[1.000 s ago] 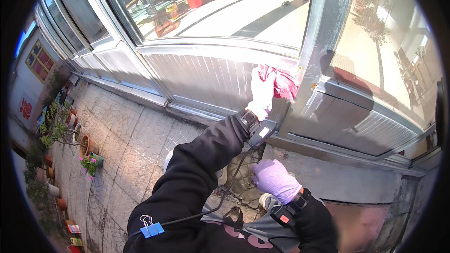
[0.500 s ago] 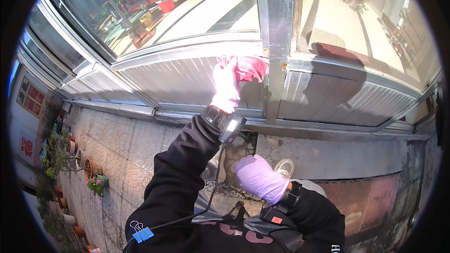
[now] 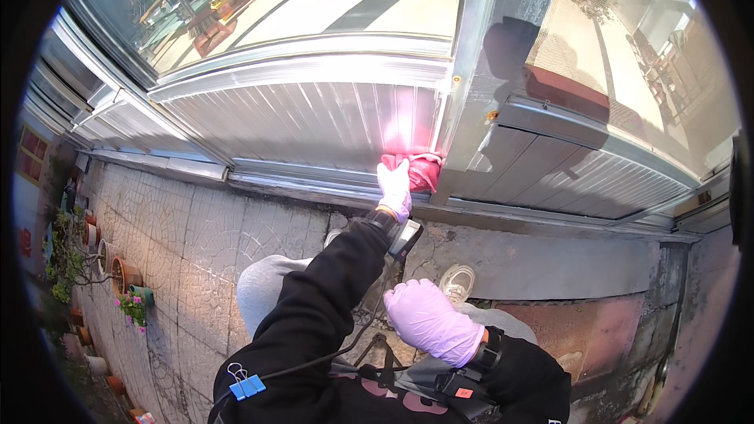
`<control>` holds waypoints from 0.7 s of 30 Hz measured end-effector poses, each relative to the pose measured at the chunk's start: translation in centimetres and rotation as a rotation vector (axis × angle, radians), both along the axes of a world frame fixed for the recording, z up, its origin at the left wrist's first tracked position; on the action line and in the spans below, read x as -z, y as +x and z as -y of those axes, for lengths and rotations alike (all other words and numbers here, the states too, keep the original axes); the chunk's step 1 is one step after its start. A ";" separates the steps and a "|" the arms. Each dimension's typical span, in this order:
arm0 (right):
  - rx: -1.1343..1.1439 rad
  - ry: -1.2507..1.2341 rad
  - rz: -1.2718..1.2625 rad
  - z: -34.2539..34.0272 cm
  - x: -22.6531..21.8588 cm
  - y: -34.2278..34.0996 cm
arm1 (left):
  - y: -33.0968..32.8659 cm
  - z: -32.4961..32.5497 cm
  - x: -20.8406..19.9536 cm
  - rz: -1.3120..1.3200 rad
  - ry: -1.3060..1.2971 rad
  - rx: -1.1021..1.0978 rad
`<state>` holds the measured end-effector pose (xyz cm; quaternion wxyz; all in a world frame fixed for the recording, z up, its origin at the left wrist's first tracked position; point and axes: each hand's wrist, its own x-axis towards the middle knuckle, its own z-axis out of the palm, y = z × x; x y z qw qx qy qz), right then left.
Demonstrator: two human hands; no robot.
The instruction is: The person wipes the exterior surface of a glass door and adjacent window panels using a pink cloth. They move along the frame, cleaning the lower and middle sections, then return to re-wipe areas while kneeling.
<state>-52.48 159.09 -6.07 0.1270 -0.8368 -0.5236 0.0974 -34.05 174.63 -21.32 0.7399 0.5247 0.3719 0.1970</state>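
My left hand [image 3: 395, 187], in a light purple glove, is closed on a pink cloth [image 3: 424, 172]. The cloth is bunched against the lower right corner of a ribbed metal door panel [image 3: 314, 122], beside the upright frame post [image 3: 471, 102]. A pink reflection shows on the panel above it. My right hand [image 3: 432, 320], gloved the same way, is curled into a fist over my right leg, apart from the door. Its palm side is hidden, and nothing sticks out of it.
Glass [image 3: 330, 0] fills the door above the panel. To the right stands a screened door section [image 3: 620, 55]. A concrete slab [image 3: 542, 259] lies at its foot. Potted plants [image 3: 126, 275] line the paving at left. A black cable [image 3: 314, 361] runs along my left arm.
My left hand has moved down the panel with the pink cloth, from its upper edge to its bottom corner. My body has lowered, with a bent knee now showing. My right hand stays a fist.
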 end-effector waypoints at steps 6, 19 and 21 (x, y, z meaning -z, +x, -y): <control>-0.051 -0.116 -0.101 -0.2 -0.6 0.3 | 0.4 0.2 5.9 -0.151 -0.137 -0.024; -0.087 -0.266 -0.149 -0.4 0.0 -0.2 | -1.9 -9.9 -15.5 0.669 0.162 -0.168; -0.091 -0.267 -0.148 -0.3 0.2 -0.2 | -2.2 -10.4 -17.5 0.701 0.234 -0.174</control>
